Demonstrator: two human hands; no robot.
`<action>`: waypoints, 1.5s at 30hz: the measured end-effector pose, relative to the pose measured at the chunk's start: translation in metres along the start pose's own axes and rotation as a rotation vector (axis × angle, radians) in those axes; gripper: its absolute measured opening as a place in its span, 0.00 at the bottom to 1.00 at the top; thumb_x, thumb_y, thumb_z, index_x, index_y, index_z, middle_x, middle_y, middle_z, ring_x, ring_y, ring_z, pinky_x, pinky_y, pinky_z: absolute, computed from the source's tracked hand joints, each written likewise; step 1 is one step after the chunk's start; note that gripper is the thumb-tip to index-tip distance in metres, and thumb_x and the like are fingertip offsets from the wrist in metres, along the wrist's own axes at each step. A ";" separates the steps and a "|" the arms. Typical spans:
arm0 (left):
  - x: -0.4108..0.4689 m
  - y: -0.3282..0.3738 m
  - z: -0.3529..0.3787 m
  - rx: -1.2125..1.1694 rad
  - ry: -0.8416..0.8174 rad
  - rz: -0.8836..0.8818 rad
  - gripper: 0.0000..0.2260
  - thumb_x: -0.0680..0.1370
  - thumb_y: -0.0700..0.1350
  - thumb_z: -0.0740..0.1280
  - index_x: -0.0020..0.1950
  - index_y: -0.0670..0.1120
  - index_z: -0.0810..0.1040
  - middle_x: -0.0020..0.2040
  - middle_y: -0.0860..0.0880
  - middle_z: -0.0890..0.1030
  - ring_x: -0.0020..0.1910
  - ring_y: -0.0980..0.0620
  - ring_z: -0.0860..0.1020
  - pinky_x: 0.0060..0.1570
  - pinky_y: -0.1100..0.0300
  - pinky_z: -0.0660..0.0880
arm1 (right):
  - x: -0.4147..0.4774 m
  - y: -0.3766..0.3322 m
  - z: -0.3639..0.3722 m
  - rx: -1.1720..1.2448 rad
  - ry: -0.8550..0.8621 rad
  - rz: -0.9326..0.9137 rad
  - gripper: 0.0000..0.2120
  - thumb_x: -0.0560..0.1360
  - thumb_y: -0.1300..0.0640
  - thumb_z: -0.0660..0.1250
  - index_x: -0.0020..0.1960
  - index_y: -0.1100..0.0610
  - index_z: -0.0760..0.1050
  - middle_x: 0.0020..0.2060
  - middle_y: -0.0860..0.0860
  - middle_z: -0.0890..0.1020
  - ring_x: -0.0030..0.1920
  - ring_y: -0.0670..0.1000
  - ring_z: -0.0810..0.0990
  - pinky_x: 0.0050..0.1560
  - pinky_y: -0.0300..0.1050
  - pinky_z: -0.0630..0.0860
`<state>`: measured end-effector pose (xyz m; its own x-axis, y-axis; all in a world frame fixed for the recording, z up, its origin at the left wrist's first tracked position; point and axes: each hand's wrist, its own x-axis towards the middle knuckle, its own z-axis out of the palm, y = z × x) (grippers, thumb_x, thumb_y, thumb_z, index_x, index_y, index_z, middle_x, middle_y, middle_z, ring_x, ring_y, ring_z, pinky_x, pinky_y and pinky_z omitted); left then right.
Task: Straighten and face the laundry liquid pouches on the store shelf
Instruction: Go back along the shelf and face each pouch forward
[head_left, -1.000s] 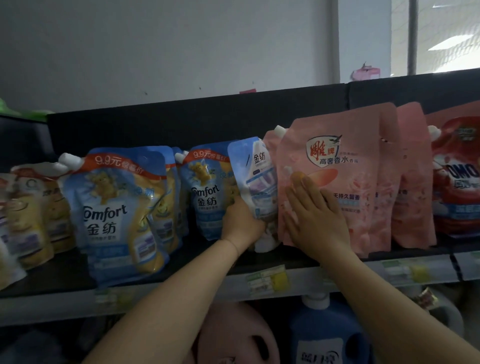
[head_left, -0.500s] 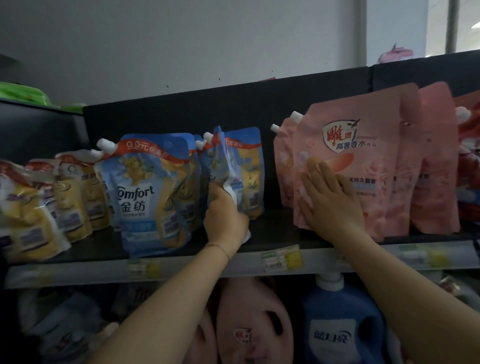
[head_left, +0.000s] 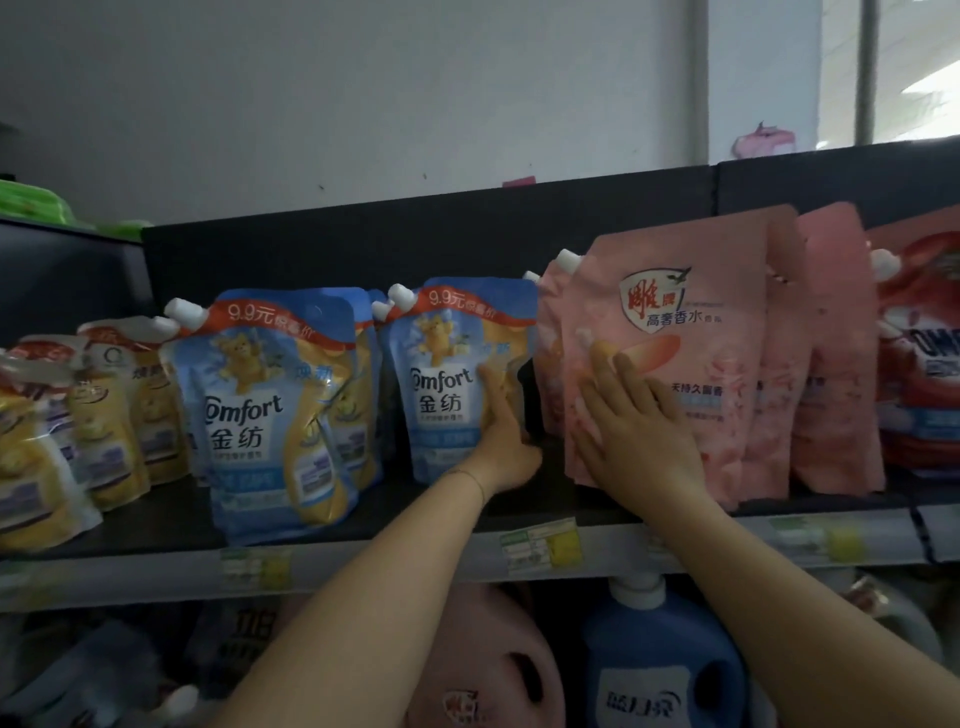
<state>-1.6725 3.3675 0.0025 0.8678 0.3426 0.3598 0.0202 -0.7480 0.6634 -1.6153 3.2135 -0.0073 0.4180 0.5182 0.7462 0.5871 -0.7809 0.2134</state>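
What changed: the soft plastic blue pouch (head_left: 452, 374) with the white cap and the bear was side-on a moment ago; now its front looks out and you can read Comfort
What that means: this one looks faced; it stands further back than the other blue bear pouch (head_left: 265, 410) on its left, so I think it may need a small pull forward
Left hand: the left hand (head_left: 501, 441) pinches the blue pouch at its lower right edge, thumb on the front
Right hand: the right hand (head_left: 628, 426) lies flat, fingers spread, on the big soft pink pouch (head_left: 691, 332), same as before
Where they are: both stand side by side on the dark store shelf (head_left: 363, 525), with a small gap between them
Still messy: the yellow pouches (head_left: 104, 415) at the far left lean and overlap
Hidden: the left fingers are behind the blue pouch; more pouches hide behind the front ones
Cut off: the red pouch (head_left: 924, 364) at the right runs out of the picture
Hard to see: the price tags (head_left: 540, 545) are blurry, and the blue jug (head_left: 660, 670) below sits in the dark
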 end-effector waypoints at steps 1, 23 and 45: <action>0.005 0.003 -0.001 -0.002 -0.014 -0.007 0.52 0.77 0.37 0.65 0.61 0.59 0.16 0.78 0.47 0.41 0.77 0.45 0.50 0.75 0.48 0.54 | -0.001 0.001 0.000 0.015 -0.011 -0.008 0.29 0.80 0.45 0.51 0.77 0.55 0.54 0.78 0.54 0.44 0.77 0.56 0.45 0.70 0.52 0.46; 0.009 0.043 0.029 -0.586 0.073 -0.102 0.48 0.58 0.52 0.82 0.70 0.45 0.61 0.64 0.50 0.73 0.62 0.49 0.74 0.62 0.48 0.74 | -0.052 0.052 -0.014 0.544 0.342 0.166 0.17 0.78 0.53 0.54 0.61 0.61 0.69 0.60 0.58 0.73 0.56 0.60 0.73 0.50 0.53 0.74; -0.007 0.014 0.003 -0.560 0.102 0.064 0.16 0.69 0.40 0.76 0.48 0.56 0.74 0.44 0.58 0.80 0.39 0.65 0.79 0.33 0.72 0.75 | 0.005 0.073 0.009 0.720 -0.391 0.202 0.35 0.76 0.57 0.65 0.76 0.43 0.52 0.69 0.54 0.66 0.65 0.58 0.71 0.61 0.50 0.72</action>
<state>-1.6770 3.3528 0.0074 0.8056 0.3804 0.4542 -0.3213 -0.3637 0.8744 -1.5636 3.1623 0.0066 0.6945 0.5793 0.4267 0.7185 -0.5269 -0.4540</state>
